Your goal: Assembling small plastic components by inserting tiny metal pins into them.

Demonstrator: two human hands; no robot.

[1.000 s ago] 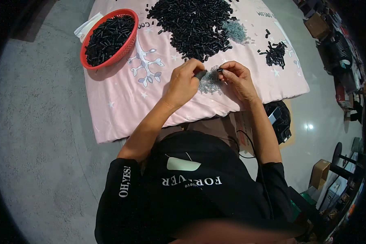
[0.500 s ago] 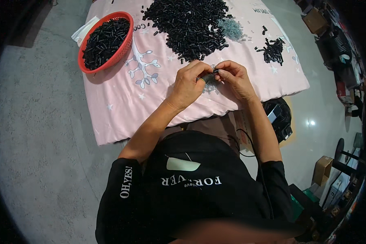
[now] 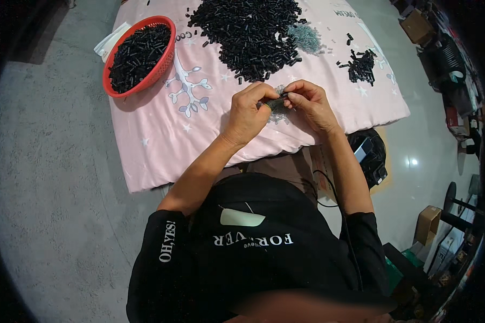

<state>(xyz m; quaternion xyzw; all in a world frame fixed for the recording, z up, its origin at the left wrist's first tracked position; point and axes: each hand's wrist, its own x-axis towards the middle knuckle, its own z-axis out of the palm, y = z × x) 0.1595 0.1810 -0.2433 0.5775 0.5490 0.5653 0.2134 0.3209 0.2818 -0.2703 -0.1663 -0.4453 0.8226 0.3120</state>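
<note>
My left hand (image 3: 247,112) and my right hand (image 3: 313,106) meet fingertip to fingertip over the near part of the pink cloth. Between them is a small black tube-like piece (image 3: 284,95), pinched by my right thumb and forefinger. The left fingers are closed as well, right beside that piece; what they hold is too small to make out. Below the hands, a little heap of clear small parts (image 3: 278,116) lies partly hidden. A large pile of black tube-like pieces (image 3: 248,37) spreads just beyond.
A red basket (image 3: 166,72) full of black pieces stands at the left on the pink cloth (image 3: 161,156). Another clear-part heap (image 3: 306,39) touches the big pile. Farther right lies a small group of black pieces (image 3: 362,68). A black bag (image 3: 376,161) sits below the cloth's edge.
The left fingers have shifted slightly at the black piece, and more of its dark length shows between the hands. The arms and the piles stay practically in place.
</note>
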